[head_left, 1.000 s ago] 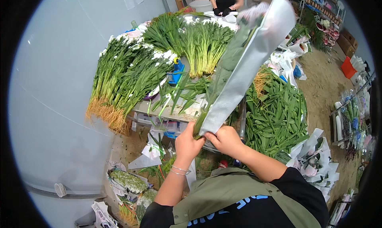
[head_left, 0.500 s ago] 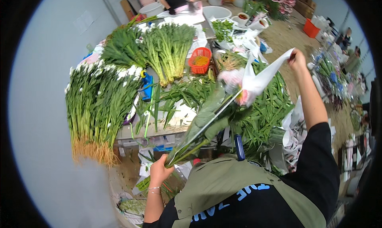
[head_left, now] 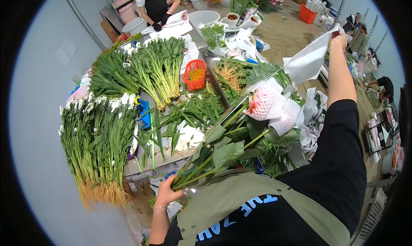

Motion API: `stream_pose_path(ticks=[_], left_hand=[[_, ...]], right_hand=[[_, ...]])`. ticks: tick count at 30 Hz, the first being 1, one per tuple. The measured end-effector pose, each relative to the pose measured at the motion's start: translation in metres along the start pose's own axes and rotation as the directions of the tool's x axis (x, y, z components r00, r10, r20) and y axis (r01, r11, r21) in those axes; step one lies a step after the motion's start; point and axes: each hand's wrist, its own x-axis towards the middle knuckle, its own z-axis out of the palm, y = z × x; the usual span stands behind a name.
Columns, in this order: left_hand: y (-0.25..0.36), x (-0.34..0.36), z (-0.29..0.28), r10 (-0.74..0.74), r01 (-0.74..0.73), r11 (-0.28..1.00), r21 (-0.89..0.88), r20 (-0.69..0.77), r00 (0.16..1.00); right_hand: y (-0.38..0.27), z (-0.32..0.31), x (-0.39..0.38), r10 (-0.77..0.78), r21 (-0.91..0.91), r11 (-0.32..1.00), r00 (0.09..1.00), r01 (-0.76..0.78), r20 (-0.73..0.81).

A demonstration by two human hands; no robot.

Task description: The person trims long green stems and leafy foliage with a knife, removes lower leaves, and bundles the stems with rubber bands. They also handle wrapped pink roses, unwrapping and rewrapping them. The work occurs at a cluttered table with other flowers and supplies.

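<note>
My left hand [head_left: 167,192] is closed around the lower stems of a leafy flower bunch [head_left: 227,153], low in front of my apron. The bunch slants up to the right. Its blooms [head_left: 272,106] sit in white foam netting, with coral-pink petals showing at one edge. Clear film seems to lie along the stems. High at the right, my outstretched right hand [head_left: 337,41] pinches the corner of a white wrapping sheet [head_left: 307,61]. That sheet hangs beyond the blooms, apart from the netting as far as I can see.
White-flowered bunches with roots [head_left: 96,151] lean over the table's left edge. Behind them are more green bunches [head_left: 161,68], a blue tape dispenser [head_left: 145,115] and a red basket [head_left: 195,74]. Cut leaves litter the tabletop. Across the table, a person in black gloves [head_left: 161,22] handles white paper.
The white sheet has come away from the blooms, drawn up and right by my right hand. The netted blooms have swung right and lower. My view has shifted, showing more of the co-worker.
</note>
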Motion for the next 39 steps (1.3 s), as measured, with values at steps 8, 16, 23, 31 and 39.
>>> stream_pose_path(ticks=[8,16,23,31,39], left_hand=[[0.017,0.032,-0.002,-0.144,0.414,0.784,-0.463,0.513,0.846],[-0.008,0.074,-0.010,0.106,0.495,0.477,-0.726,0.606,0.788],[0.014,0.120,-0.026,0.270,0.185,0.421,-0.888,0.317,0.909],[0.078,0.166,-0.010,0.207,-0.261,0.703,-0.662,-0.161,0.965],[0.069,0.149,-0.092,0.284,-0.329,0.737,-0.590,-0.171,0.943]], right_hand=[[0.042,0.002,-0.134,0.460,-0.807,0.565,0.746,0.173,0.482],[-0.004,-0.077,0.051,-0.156,-0.551,0.827,0.894,-0.116,-0.421],[0.001,-0.092,-0.070,-0.269,-0.785,-0.019,0.753,0.619,0.601],[-0.030,-0.111,-0.531,0.703,-0.701,0.697,-0.338,0.150,0.626],[-0.023,-0.142,-0.625,0.563,-0.550,0.808,-0.005,0.212,0.826]])
